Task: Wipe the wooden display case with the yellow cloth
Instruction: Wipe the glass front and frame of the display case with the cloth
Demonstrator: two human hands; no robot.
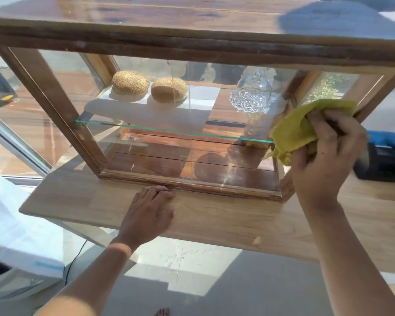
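Head view is showing a brown wooden display case with glass panes (192, 45) sitting on a pale wood-grain surface (226, 222), sunlight falling across both. The right hand (326, 153) is gripping a crumpled yellow cloth (299, 126), its fingers (322, 124) curling closed over the bunched fabric and pressing it against the right front corner of the case, at about the level of the clear glass shelf (173, 131) inside. Part of the cloth is hanging loose below the hand, beside the case's right upright.

The left hand (149, 213) is lying palm down on the surface, fingers together and nearly flat, holding nothing; its fingertips are touching the lower front rail of the case near the middle.

Inside the case, two round sesame-seeded buns (149, 86) are sitting side by side on a sheet of white paper (198, 96) on the glass shelf, toward the left. A clear cut-glass bell-shaped dome (251, 94) is standing on the same shelf toward the right, well apart from the buns. The case's dark plank floor is showing below the shelf.

Beyond the right hand, a blue and black device (383, 156) is resting on the surface just beside the case's right end; what it is cannot be told.
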